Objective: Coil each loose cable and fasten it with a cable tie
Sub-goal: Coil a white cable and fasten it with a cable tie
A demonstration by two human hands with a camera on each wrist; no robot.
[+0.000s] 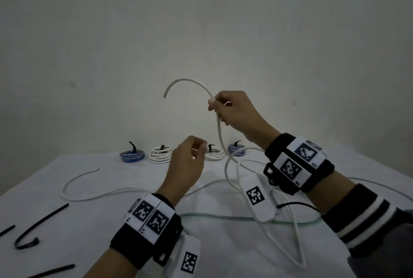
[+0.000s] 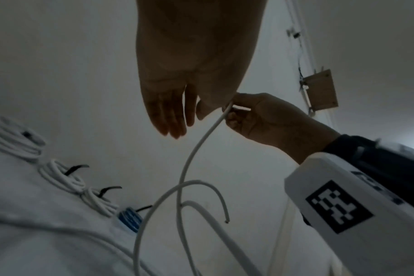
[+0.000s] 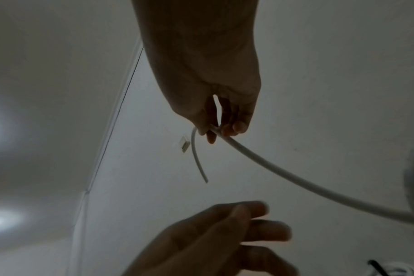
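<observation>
My right hand (image 1: 215, 106) is raised above the table (image 1: 107, 228) and pinches a loose white cable (image 1: 220, 134) a short way from its end. The free end arcs up and left of the hand. Below the grip the cable drops in wide loops onto the table. In the right wrist view, thumb and fingertips (image 3: 227, 128) close on the cable (image 3: 272, 166). My left hand (image 1: 196, 151) hovers lower and to the left, fingers relaxed and holding nothing; in the left wrist view it (image 2: 175, 121) sits just left of the cable (image 2: 194, 149).
Several tied coils stand along the table's far edge: blue (image 1: 131, 156), white (image 1: 161, 154), white (image 1: 215, 154), blue (image 1: 237, 150). Another loose white cable (image 1: 89, 197) and a clear cable (image 1: 223, 217) lie across the middle. Black cable ties (image 1: 42, 221) lie front left.
</observation>
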